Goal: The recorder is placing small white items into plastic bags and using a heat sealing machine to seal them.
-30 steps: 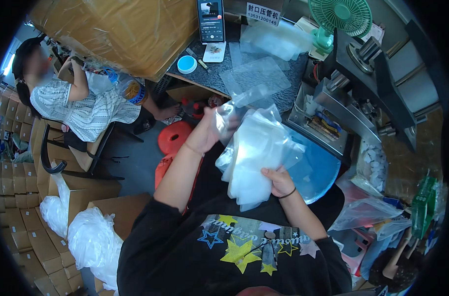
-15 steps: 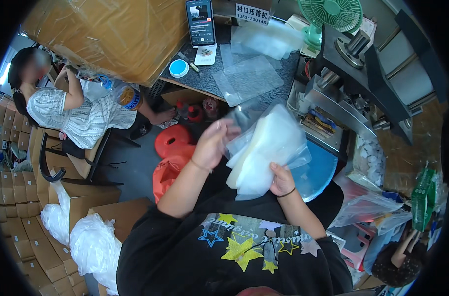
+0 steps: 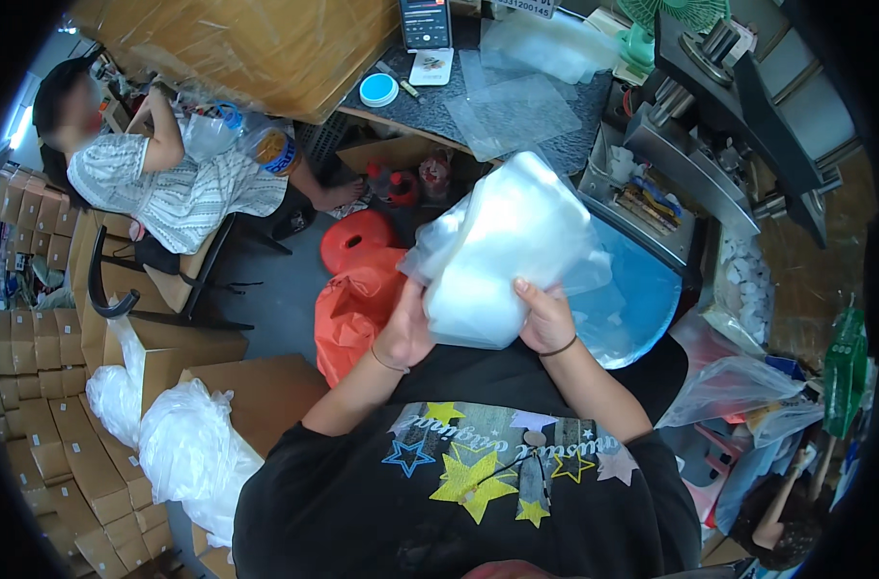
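Note:
A thick stack of clear plastic bags (image 3: pixel 507 256) is held in front of my body, its layers fanned unevenly at the far left and right. My left hand (image 3: pixel 407 328) grips its near left edge, the fingers partly hidden behind it. On the right side, my right hand (image 3: pixel 548 318) pinches the stack with the thumb on top and the fingers underneath. Flat on the dark speckled worktop (image 3: pixel 410 108) beyond lie more clear plastic bags (image 3: pixel 516 111). A blue bin lined with plastic (image 3: pixel 637 294) stands right beside the stack.
A metal press machine (image 3: pixel 695 145) rises at the right, near a green fan (image 3: pixel 676 14). On the worktop are a phone (image 3: pixel 427 24) and a blue-lidded round tub (image 3: pixel 378 90). Red plastic (image 3: pixel 357 314) and a seated person (image 3: pixel 159 183) are at left; another person's arm shows lower right.
My left hand has come down from the stack's far left side to grip its near left edge. The stack is squarer and flatter, and the whole view has shifted slightly.

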`<state>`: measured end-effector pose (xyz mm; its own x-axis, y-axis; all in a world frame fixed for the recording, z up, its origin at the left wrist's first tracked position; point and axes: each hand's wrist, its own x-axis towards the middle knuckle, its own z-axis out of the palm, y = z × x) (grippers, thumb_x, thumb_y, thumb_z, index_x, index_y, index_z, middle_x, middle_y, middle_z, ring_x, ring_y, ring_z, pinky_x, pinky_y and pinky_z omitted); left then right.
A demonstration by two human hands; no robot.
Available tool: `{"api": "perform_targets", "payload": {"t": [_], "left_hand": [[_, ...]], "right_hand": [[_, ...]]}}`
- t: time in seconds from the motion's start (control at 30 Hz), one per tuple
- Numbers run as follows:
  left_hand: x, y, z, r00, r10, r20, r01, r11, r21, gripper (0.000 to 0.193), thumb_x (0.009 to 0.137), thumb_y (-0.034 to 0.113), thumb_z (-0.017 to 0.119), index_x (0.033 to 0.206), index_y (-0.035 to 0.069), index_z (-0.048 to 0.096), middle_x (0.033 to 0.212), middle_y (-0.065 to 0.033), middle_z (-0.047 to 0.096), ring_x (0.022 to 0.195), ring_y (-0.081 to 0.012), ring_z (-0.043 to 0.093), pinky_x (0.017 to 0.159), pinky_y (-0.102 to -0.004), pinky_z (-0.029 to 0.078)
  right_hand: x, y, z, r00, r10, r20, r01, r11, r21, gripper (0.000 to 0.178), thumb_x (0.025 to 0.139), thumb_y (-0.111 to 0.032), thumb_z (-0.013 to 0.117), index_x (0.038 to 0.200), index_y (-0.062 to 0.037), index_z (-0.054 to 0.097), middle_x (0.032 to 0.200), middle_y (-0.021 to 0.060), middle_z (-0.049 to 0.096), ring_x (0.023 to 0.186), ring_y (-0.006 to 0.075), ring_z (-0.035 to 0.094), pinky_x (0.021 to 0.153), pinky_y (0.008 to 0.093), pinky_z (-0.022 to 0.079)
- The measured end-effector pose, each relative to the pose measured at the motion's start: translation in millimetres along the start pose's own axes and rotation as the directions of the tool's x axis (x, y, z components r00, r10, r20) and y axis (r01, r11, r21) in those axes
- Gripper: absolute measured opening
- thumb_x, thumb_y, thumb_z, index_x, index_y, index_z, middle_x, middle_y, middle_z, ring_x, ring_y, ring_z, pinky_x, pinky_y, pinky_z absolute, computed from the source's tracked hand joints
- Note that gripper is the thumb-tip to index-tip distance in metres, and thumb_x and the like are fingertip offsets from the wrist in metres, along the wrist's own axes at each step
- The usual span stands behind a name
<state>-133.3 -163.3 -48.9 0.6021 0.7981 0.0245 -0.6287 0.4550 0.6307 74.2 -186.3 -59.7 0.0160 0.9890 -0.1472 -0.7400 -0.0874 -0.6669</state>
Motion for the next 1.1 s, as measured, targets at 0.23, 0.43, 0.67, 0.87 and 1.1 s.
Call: {"api": "perform_targets", "payload": {"t": [0.23, 0.43, 0.67, 0.87, 1.1], "left_hand": [[-11.7, -38.2, -1.1, 0.872, 0.366, -0.325, -0.248, 0.903, 0.352, 0.109, 0.069, 0.018, 0.09, 0.152, 0.011, 0.02, 0.149, -0.0107, 0.037, 0.137, -0.0268, 0.04, 0.111, -0.0426, 0.038], [-13.6, 3.2, -3.1, 0.873, 0.365, -0.323, -0.292, 0.923, 0.252, 0.061, 0.076, -0.003, 0.077, 0.129, 0.009, 0.049, 0.126, -0.0089, 0.059, 0.12, -0.024, 0.057, 0.105, -0.0399, 0.045], [-45.1, 24.6, -66.2, 0.886, 0.461, 0.046, -0.392, 0.693, 0.606, 0.065, 0.07, -0.008, 0.079, 0.123, 0.012, 0.047, 0.119, -0.0103, 0.063, 0.11, -0.0241, 0.064, 0.098, -0.0387, 0.05], [-59.1, 6.2, -101.6, 0.993, 0.111, 0.037, -0.104, 0.692, 0.714, 0.074, 0.066, 0.001, 0.085, 0.128, 0.008, 0.045, 0.123, -0.0065, 0.058, 0.114, -0.0197, 0.059, 0.098, -0.0342, 0.048], [-60.4, 15.3, -82.9, 0.995, 0.094, 0.02, -0.078, 0.666, 0.742, 0.086, 0.066, 0.005, 0.088, 0.138, 0.007, 0.041, 0.134, -0.009, 0.052, 0.123, -0.0211, 0.054, 0.103, -0.0354, 0.044]], "right_hand": [[3.7, 26.3, 30.4, 0.999, -0.03, 0.028, 0.031, 0.999, -0.023, 0.063, 0.087, -0.011, 0.074, 0.141, -0.0038, 0.044, 0.136, 0.0098, 0.055, 0.125, 0.0236, 0.053, 0.107, 0.0396, 0.042], [-15.4, 30.4, 33.2, 0.986, -0.013, 0.163, 0.038, 0.988, -0.15, 0.084, 0.08, -0.014, 0.08, 0.149, -0.0042, 0.034, 0.144, 0.0113, 0.047, 0.135, 0.0255, 0.044, 0.112, 0.0418, 0.036], [-22.7, -11.2, -21.8, 0.965, 0.065, 0.255, -0.006, 0.975, -0.224, 0.141, 0.057, -0.039, 0.095, 0.159, -0.0161, 0.001, 0.163, 0.0125, 0.015, 0.149, 0.0314, 0.022, 0.119, 0.0471, 0.02], [-7.7, 6.1, -66.1, 0.89, 0.294, 0.347, 0.057, 0.686, -0.726, 0.143, 0.051, -0.047, 0.097, 0.156, -0.0067, 0.009, 0.149, 0.0146, 0.037, 0.142, 0.0286, 0.033, 0.118, 0.0424, 0.022], [-18.0, 2.8, -36.9, 0.862, 0.277, 0.425, 0.129, 0.69, -0.712, 0.151, 0.053, -0.053, 0.095, 0.158, -0.0053, -0.002, 0.159, 0.016, 0.019, 0.148, 0.0299, 0.02, 0.12, 0.0443, 0.015]]}}
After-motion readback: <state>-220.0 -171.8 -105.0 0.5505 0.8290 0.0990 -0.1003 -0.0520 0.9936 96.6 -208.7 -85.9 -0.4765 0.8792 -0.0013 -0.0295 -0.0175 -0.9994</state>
